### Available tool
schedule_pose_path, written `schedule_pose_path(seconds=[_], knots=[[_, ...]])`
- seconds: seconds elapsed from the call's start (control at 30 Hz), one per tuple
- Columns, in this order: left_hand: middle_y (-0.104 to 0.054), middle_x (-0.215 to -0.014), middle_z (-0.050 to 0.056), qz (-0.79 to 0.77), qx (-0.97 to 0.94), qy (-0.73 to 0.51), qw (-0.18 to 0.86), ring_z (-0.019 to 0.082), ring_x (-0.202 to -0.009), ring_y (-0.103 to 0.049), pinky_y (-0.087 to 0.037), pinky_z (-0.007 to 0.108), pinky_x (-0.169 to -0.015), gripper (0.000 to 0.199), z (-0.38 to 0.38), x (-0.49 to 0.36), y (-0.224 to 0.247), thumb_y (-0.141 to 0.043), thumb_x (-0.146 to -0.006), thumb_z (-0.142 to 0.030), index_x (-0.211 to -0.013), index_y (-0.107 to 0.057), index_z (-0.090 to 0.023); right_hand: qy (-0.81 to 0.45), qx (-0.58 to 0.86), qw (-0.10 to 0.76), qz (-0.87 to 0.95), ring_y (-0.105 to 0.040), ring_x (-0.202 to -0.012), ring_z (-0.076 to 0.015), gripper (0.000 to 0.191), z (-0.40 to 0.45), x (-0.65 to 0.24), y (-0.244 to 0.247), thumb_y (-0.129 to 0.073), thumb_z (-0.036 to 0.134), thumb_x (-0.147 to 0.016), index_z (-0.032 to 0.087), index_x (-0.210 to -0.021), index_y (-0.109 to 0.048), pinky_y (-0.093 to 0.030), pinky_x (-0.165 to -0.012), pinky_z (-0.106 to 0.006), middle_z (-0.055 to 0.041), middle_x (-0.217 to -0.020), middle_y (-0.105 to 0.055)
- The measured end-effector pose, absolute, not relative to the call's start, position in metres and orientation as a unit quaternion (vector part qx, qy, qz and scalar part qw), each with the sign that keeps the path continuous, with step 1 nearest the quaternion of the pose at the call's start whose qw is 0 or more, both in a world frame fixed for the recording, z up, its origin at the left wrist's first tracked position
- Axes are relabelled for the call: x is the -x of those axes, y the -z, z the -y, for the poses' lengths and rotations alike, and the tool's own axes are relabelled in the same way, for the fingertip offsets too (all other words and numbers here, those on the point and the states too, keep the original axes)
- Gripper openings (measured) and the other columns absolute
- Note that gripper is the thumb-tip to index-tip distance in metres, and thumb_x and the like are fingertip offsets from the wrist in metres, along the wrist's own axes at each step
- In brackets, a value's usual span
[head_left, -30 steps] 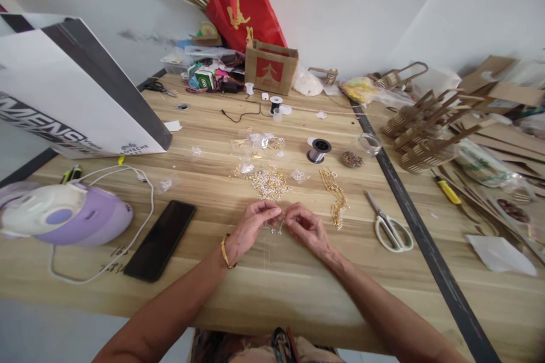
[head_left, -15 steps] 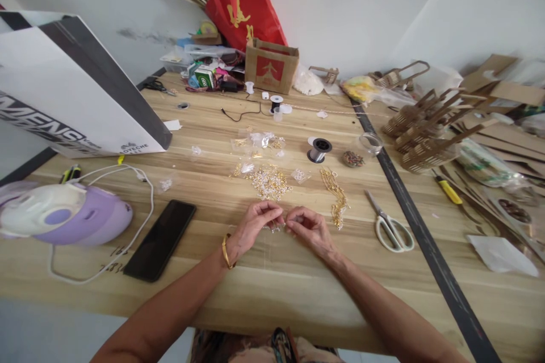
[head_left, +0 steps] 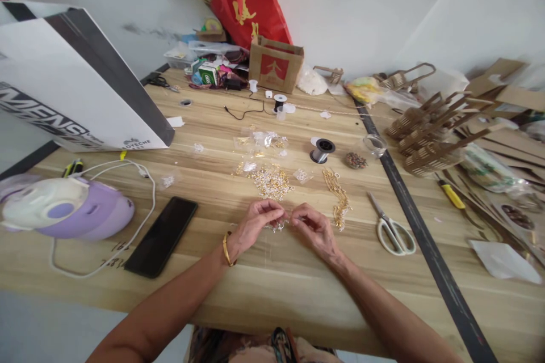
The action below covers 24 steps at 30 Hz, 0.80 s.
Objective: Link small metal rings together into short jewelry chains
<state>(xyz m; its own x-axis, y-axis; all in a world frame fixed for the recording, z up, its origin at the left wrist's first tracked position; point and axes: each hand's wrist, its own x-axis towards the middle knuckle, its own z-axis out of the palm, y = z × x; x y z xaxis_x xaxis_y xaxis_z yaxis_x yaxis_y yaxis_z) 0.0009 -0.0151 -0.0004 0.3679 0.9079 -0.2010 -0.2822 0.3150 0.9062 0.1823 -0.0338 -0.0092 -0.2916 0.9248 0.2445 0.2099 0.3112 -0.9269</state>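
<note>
My left hand (head_left: 260, 221), with a gold bangle (head_left: 228, 249) at its wrist, is closed in a pinch on a thin silver chain (head_left: 279, 228) with small charms. Just to its right, my right hand (head_left: 314, 228) also pinches, its fingertips by the chain's end; what it holds is too small to make out. Beyond both hands lies a pile of gold and silver charms (head_left: 272, 181). Gold chains (head_left: 338, 198) lie beyond my right hand, to the right of the pile.
White-handled scissors (head_left: 394, 232) lie to the right. On the left are a black phone (head_left: 162, 237) and a purple and white device (head_left: 91, 210) with a white cable. A wire spool (head_left: 322, 150) and a bead dish (head_left: 355, 160) stand farther back, woven baskets (head_left: 430, 147) at right.
The view has shifted slightly. My right hand has moved a little away from my left, and more of the silver chain with its charms shows between them.
</note>
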Motion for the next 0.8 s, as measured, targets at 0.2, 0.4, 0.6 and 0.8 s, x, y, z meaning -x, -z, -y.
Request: schedule_pose_path(seconds=[0.2,0.4,0.6,0.8], knots=[[-0.057,-0.057,-0.001,-0.409,-0.452,-0.394,0.688,0.009,-0.052,-0.048,-0.039,0.023,-0.054,0.023,0.018,-0.005,0.001,-0.074,-0.065,-0.033,-0.069,-0.064,-0.012,-0.243,0.408,0.413,0.777,-0.058,-0.075,-0.0166,0.014,0.043,-0.183,0.011,-0.053,0.019,-0.088,0.024,-0.094,-0.065,-0.048,-0.057,-0.027,-0.0076,-0.093,-0.058],[-0.055,-0.058,-0.001,-0.402,-0.510,-0.384,0.656,0.009,-0.053,-0.046,-0.036,0.022,-0.052,0.020,0.021,-0.008,0.006,-0.070,-0.069,-0.031,-0.070,-0.064,-0.012,-0.147,0.380,0.382,0.830,-0.061,-0.091,-0.0192,0.021,0.049,-0.183,0.016,-0.051,0.013,-0.089,0.024,-0.105,-0.060,-0.053,-0.066,-0.028,-0.0105,-0.104,-0.060],[-0.054,-0.058,-0.002,-0.400,-0.518,-0.375,0.657,0.009,-0.055,-0.047,-0.036,0.022,-0.055,0.016,0.021,-0.008,0.006,-0.069,-0.069,-0.026,-0.066,-0.061,-0.013,-0.153,0.352,0.350,0.854,-0.061,-0.098,-0.0192,0.025,0.044,-0.185,0.019,-0.046,0.011,-0.091,0.022,-0.111,-0.055,-0.053,-0.077,-0.030,-0.0114,-0.111,-0.061],[-0.058,-0.061,-0.001,-0.423,-0.557,-0.356,0.620,0.010,-0.059,-0.051,-0.041,0.022,-0.059,0.006,0.021,-0.008,0.005,-0.064,-0.070,-0.016,-0.066,-0.062,-0.013,-0.209,0.385,0.373,0.818,-0.062,-0.084,-0.0173,0.017,0.042,-0.182,0.016,-0.045,0.016,-0.092,0.020,-0.103,-0.058,-0.053,-0.073,-0.029,-0.0091,-0.094,-0.063]])
